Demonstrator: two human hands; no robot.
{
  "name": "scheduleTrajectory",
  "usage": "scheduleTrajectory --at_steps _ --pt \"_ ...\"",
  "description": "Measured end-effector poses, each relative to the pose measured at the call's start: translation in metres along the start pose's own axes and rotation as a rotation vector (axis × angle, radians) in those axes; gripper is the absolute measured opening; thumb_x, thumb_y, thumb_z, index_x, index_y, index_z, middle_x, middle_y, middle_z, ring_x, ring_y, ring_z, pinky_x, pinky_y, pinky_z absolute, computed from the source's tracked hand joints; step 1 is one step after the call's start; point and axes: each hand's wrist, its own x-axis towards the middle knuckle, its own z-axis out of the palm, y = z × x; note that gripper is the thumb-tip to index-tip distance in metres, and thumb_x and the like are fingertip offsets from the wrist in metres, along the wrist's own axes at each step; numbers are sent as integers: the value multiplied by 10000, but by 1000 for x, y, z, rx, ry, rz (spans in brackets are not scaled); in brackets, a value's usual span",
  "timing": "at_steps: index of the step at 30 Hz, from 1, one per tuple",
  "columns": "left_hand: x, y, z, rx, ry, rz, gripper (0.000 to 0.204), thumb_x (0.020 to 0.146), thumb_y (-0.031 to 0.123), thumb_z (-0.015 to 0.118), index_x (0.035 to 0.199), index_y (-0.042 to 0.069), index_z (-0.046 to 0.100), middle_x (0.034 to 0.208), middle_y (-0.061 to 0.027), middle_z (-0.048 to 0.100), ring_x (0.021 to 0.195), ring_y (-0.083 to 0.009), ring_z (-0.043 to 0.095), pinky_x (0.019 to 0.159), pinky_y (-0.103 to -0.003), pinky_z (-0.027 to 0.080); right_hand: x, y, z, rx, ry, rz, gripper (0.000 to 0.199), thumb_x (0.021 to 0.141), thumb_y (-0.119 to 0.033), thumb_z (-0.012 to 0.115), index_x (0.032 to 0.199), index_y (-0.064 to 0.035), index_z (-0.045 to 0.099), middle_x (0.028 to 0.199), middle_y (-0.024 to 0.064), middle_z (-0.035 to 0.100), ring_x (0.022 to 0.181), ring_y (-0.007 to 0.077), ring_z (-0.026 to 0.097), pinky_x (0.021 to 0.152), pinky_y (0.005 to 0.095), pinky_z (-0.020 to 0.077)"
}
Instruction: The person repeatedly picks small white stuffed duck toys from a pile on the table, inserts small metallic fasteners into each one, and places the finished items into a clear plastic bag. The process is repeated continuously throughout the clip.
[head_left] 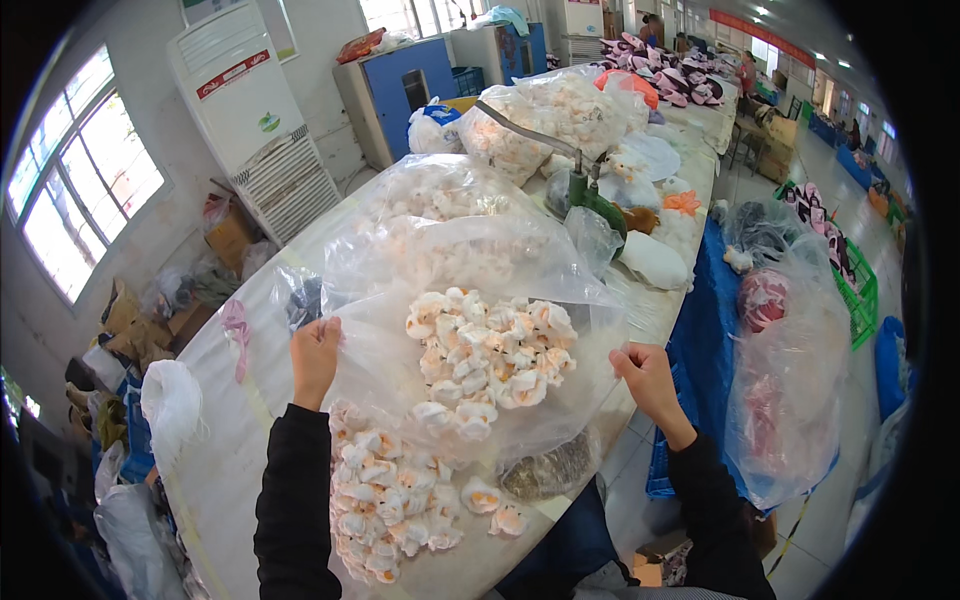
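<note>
Over a long whitish table (225, 470), left hand (316, 345) and right hand (642, 372) grip a clear, flimsy plastic bag (590, 370), its white-and-orange puffs (490, 355) at their three and nine o'clock respectively.

Daylight from a blown-out window (85, 170) beyond the left edge of the surface (225, 440); soft glare on the clear bag (370, 365); bent lines, blackened corners.

I find my sleeves (293, 500) black. The near pieces (385, 508) are white, patched orange; the far machine (598, 210), green.
</note>
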Motion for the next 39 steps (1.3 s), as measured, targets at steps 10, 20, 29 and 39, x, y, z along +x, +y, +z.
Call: scheduleTrajectory --at_steps 10,20,29,39 --pt "19 -3 -36 -65 115 34 429 1058 312 617 764 4 664 606 17 467 594 -79 410 564 -322 343 26 -46 -19 -50 10 -138 367 968 -218 669 678 1 616 597 -25 560 568 45 457 546 274 347" --pt "-17 0 -33 -61 99 52 407 1068 313 612 823 -10 651 625 3 425 623 -79 385 572 -319 345 12 -58 -8 -819 -7 -310 289 941 -241 679 710 -68 659 646 116 661 604 302 658 581 407 482" --pt "-49 -17 -19 11 -3 -29 280 975 290 722 982 18 654 639 -48 482 593 -151 434 574 -354 383 41 -29 124 -38 -399 43 389 982 -427 662 914 -44 672 686 104 622 630 279 615 599 438 467" --pt "-75 -12 -38 323 -213 -23 740 790 253 795 1401 27 443 812 -177 712 798 -414 708 735 -517 539 193 21 206 820 -179 484 475 1054 -519 557 1184 -64 598 792 27 569 589 114 487 528 280 410"
